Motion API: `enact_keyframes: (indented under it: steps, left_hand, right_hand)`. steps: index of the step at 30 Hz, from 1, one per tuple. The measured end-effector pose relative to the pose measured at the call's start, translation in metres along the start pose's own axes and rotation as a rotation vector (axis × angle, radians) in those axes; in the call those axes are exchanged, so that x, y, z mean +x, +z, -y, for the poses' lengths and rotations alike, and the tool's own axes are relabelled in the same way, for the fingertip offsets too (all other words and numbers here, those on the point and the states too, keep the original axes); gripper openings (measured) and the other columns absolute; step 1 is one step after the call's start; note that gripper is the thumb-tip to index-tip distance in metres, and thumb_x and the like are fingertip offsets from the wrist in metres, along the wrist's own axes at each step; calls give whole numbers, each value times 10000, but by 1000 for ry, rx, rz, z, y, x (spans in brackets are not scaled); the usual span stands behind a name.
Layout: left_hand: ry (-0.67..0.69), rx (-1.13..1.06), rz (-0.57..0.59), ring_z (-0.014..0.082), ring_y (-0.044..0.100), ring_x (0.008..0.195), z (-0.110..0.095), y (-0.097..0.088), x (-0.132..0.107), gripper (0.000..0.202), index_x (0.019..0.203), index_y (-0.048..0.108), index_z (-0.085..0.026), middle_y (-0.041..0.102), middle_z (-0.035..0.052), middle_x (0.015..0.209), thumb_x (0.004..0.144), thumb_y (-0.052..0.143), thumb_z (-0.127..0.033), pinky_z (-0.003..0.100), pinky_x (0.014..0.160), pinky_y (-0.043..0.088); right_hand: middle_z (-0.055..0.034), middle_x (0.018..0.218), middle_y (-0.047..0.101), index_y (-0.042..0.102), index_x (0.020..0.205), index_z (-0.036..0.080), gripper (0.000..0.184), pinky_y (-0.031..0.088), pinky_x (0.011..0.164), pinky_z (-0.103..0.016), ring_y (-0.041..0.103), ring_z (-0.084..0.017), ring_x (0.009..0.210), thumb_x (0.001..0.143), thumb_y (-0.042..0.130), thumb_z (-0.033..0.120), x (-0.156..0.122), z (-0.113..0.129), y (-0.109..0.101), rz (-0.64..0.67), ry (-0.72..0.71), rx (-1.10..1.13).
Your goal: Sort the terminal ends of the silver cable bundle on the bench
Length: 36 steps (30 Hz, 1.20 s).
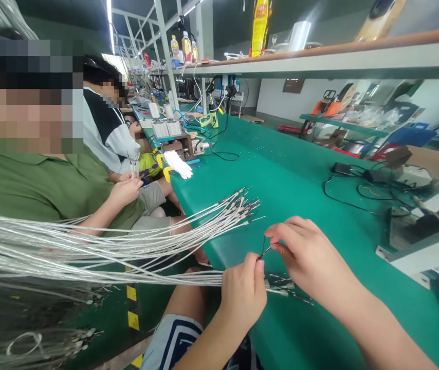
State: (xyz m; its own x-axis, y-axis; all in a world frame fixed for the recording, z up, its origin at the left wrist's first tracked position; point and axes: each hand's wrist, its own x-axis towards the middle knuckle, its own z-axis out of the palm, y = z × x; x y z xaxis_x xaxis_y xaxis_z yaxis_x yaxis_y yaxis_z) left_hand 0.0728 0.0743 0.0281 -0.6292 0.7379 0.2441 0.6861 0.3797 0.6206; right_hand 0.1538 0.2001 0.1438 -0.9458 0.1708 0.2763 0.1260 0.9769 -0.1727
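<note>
My left hand [242, 293] is closed round a thin clear-sheathed wire [173, 279] that runs off to the left. Its thumb pinches the wire's tip. My right hand [304, 252] is closed too, pinching a small dark sleeve piece [262, 251] at that same tip. Both hands hover just above the near edge of the green bench [292, 190]. A big bundle of similar wires [134, 239] fans across from the left, its metal ends [242, 205] resting on the bench beside my hands. A few finished wire ends [285, 288] lie under my right hand.
Two other people sit to my left along the bench; the nearer, in a green shirt [38, 185], holds wires. A white glove [179, 164], small machines [183, 144], black cables [358, 190] and a grey box [416, 231] lie on the bench. Bottles stand on the overhead shelf [319, 56].
</note>
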Motion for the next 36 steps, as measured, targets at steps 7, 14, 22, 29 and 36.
enact_keyframes:
  steps: [7, 14, 22, 29, 36]
  left_hand:
    - [33, -22, -45, 176, 536, 585, 3, 4, 0, 259, 979, 509, -270, 625, -32, 682, 1000, 252, -286, 317, 554, 200]
    - [32, -33, -47, 174, 529, 562, 4, 4, 1, 268, 948, 515, -268, 619, -32, 652, 998, 252, -290, 315, 544, 185]
    - [19, -29, -56, 179, 541, 577, 3, 5, 0, 275, 953, 519, -264, 630, -23, 669, 997, 250, -292, 316, 554, 207]
    - [58, 0, -74, 186, 569, 582, 4, 6, 0, 257, 944, 516, -266, 634, -29, 655, 993, 264, -273, 316, 546, 211]
    - [61, 19, -107, 192, 574, 582, 7, 12, -2, 241, 928, 510, -262, 641, -22, 654, 985, 275, -257, 309, 542, 230]
  right_hand:
    - [-60, 970, 633, 543, 1064, 206, 346, 336, 688, -404, 523, -274, 921, 818, 487, -31, 3, 7, -3, 37, -55, -185]
    - [-61, 1007, 606, 480, 1078, 218, 307, 421, 713, -364, 538, -237, 918, 880, 440, -13, -1, -13, 1, -12, 121, 9]
    - [-29, 1020, 593, 493, 1087, 242, 367, 454, 738, -358, 536, -216, 922, 875, 400, -43, 0, -16, 2, 10, 84, 100]
    - [-52, 1147, 594, 471, 1077, 236, 314, 454, 730, -383, 536, -244, 940, 887, 407, -5, -4, -16, -4, 12, 58, 54]
    - [-37, 891, 608, 439, 1260, 249, 415, 436, 719, -395, 532, -242, 840, 928, 372, 10, 0, -13, 8, 63, 40, 24]
